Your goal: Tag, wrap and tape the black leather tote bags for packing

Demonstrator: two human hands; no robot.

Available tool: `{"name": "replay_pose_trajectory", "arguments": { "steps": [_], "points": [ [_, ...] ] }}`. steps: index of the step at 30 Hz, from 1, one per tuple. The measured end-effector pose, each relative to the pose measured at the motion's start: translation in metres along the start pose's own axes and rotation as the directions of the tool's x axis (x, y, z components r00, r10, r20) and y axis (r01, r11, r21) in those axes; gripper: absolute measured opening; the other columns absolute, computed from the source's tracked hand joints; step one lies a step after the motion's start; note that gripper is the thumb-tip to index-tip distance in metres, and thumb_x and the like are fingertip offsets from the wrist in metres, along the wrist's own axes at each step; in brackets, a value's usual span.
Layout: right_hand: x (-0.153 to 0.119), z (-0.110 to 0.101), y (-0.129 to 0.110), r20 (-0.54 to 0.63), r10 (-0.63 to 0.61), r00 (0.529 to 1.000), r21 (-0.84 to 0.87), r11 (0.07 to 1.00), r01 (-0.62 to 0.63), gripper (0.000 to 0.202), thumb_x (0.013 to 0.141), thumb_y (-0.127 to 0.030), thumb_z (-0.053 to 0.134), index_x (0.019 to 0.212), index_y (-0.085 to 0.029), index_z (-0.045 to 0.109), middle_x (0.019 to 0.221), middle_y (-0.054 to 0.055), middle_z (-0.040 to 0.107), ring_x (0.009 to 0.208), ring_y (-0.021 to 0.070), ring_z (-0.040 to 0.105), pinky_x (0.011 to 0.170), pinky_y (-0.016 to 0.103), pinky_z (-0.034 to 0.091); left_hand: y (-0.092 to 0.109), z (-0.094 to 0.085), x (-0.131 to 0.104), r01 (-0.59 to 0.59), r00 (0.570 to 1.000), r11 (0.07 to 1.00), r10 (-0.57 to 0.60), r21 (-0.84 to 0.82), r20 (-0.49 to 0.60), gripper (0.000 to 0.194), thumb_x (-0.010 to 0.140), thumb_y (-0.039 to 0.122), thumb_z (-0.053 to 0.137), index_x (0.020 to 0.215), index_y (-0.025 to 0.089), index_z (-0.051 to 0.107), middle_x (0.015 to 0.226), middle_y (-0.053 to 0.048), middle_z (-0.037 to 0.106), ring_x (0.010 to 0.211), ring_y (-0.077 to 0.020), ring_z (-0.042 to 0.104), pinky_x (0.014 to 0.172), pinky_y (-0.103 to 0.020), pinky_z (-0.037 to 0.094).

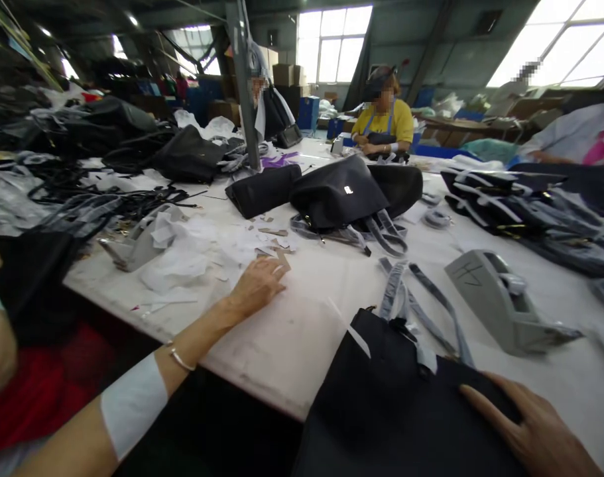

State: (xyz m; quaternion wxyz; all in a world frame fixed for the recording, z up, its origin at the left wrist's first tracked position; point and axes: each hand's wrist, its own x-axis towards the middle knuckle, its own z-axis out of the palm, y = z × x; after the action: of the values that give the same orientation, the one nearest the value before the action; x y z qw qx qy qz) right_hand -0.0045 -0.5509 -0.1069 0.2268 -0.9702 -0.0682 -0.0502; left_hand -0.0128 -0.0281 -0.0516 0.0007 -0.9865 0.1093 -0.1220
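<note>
At the table's near part, my left hand (258, 286) reaches over small brown card scraps (282, 260), its fingertips at them and its thumb apart from the fingers. No firm hold shows there. My right hand (540, 424) grips the right upper edge of a black bag (381, 404), thumb on the front and fingers along the edge. The bag leans at the table's front edge, its lower part cut off by the picture. Plastic-wrapped straps (394, 291) extend from its top onto the table. A thin white strip (359, 341) lies across its upper left corner.
A grey tape dispenser (495, 301) stands right of the bag; another dispenser (142, 238) is among white paper scraps (182, 262) at left. Black bags (341, 192) lie mid-table, with more piled at both sides. A person in yellow (401, 122) sits across; another person's arm shows at far left.
</note>
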Motion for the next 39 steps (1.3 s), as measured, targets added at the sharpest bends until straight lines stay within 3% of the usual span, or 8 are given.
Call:
{"name": "replay_pose_trajectory", "arguments": {
  "steps": [7, 16, 19, 22, 26, 31, 35, 39],
  "points": [
    [-0.001, -0.003, -0.026, -0.039, 0.108, 0.993, 0.014, 0.994, -0.108, 0.057, 0.072, -0.075, 0.052, 0.092, -0.023, 0.066, 0.099, 0.011, 0.068, 0.097, 0.0363, 0.06, 0.091, 0.051, 0.049, 0.112, 0.034, 0.037, -0.361, 0.928, 0.92, 0.371, -0.149, 0.044, 0.026, 0.095, 0.02, 0.045, 0.116, 0.025, 0.06, 0.122, -0.006, 0.063, 0.107, -0.0203, 0.058, 0.085, -0.033, 0.046],
    [-0.005, -0.006, -0.047, -0.076, 0.139, 0.987, 0.109, 0.985, -0.13, 0.055, 0.075, -0.071, 0.053, 0.095, -0.022, 0.065, 0.1, 0.009, 0.066, 0.099, 0.0328, 0.058, 0.093, 0.048, 0.044, -0.026, -0.021, 0.038, 0.273, 0.954, 0.962, -0.27, 0.005, -0.13, 0.038, 0.087, 0.002, 0.035, 0.113, 0.004, 0.062, 0.128, -0.027, 0.056, 0.129, -0.0399, 0.044, 0.108, -0.066, 0.023],
    [-0.002, -0.012, -0.055, -0.089, 0.19, 0.978, 0.154, 0.972, -0.175, 0.052, 0.074, -0.069, 0.055, 0.093, -0.022, 0.066, 0.099, 0.009, 0.067, 0.097, 0.0314, 0.059, 0.092, 0.046, 0.044, -0.015, -0.04, 0.031, 0.226, 0.972, 0.945, -0.236, -0.236, -0.017, 0.039, 0.087, 0.021, 0.049, 0.124, 0.015, 0.06, 0.139, -0.016, 0.052, 0.132, -0.037, 0.043, 0.113, -0.056, 0.026],
    [0.001, -0.018, -0.066, -0.065, 0.261, 0.963, 0.229, 0.943, -0.24, 0.048, 0.069, -0.068, 0.061, 0.082, -0.022, 0.066, 0.091, 0.008, 0.068, 0.09, 0.0303, 0.061, 0.089, 0.044, 0.045, 0.05, -0.032, 0.026, 0.284, 0.926, 0.699, -0.022, -0.657, 0.377, 0.048, 0.084, 0.051, 0.056, 0.12, 0.02, 0.063, 0.119, -0.009, 0.067, 0.105, -0.0294, 0.064, 0.094, -0.04, 0.049],
    [0.002, -0.03, -0.081, 0.007, 0.257, 0.966, 0.352, 0.904, -0.243, 0.041, 0.071, -0.062, 0.065, 0.075, -0.022, 0.063, 0.098, 0.006, 0.069, 0.092, 0.0275, 0.063, 0.087, 0.039, 0.046, 0.137, 0.0, 0.025, 0.436, 0.864, 0.128, 0.218, -0.891, 0.454, 0.055, 0.075, 0.058, 0.067, 0.11, 0.016, 0.064, 0.109, -0.009, 0.07, 0.101, -0.0266, 0.065, 0.089, -0.033, 0.052],
    [-0.004, -0.071, -0.11, -0.12, 0.177, 0.977, 0.369, 0.921, -0.121, 0.038, 0.074, -0.059, 0.067, 0.075, -0.021, 0.06, 0.104, 0.006, 0.069, 0.093, 0.0271, 0.062, 0.087, 0.039, 0.046, 0.154, -0.016, 0.018, 0.552, 0.824, -0.331, 0.078, -0.765, 0.561, 0.056, 0.064, 0.046, 0.082, 0.104, 0.016, 0.057, 0.089, -0.004, 0.069, 0.077, -0.0191, 0.066, 0.072, -0.029, 0.055],
    [0.01, -0.116, -0.154, -0.339, 0.02, 0.941, 0.312, 0.946, 0.092, 0.036, 0.078, -0.057, 0.069, 0.077, -0.022, 0.06, 0.102, 0.005, 0.069, 0.096, 0.0266, 0.062, 0.09, 0.04, 0.046, 0.126, -0.074, 0.018, 0.432, 0.881, -0.21, -0.11, -0.877, 0.46, 0.054, 0.065, 0.048, 0.081, 0.102, 0.016, 0.058, 0.084, -0.002, 0.067, 0.072, -0.0186, 0.065, 0.065, -0.028, 0.055],
    [0.064, -0.11, -0.172, -0.501, -0.149, 0.853, 0.223, 0.93, 0.293, 0.027, 0.085, -0.047, 0.067, 0.081, -0.021, 0.059, 0.1, 0.005, 0.068, 0.095, 0.0246, 0.062, 0.093, 0.04, 0.046, 0.099, -0.085, 0.052, 0.26, 0.927, 0.228, -0.331, -0.938, 0.176, 0.061, 0.07, 0.055, 0.073, 0.115, 0.017, 0.057, 0.099, -0.006, 0.068, 0.09, -0.0255, 0.066, 0.081, -0.038, 0.055]
  ]
}}
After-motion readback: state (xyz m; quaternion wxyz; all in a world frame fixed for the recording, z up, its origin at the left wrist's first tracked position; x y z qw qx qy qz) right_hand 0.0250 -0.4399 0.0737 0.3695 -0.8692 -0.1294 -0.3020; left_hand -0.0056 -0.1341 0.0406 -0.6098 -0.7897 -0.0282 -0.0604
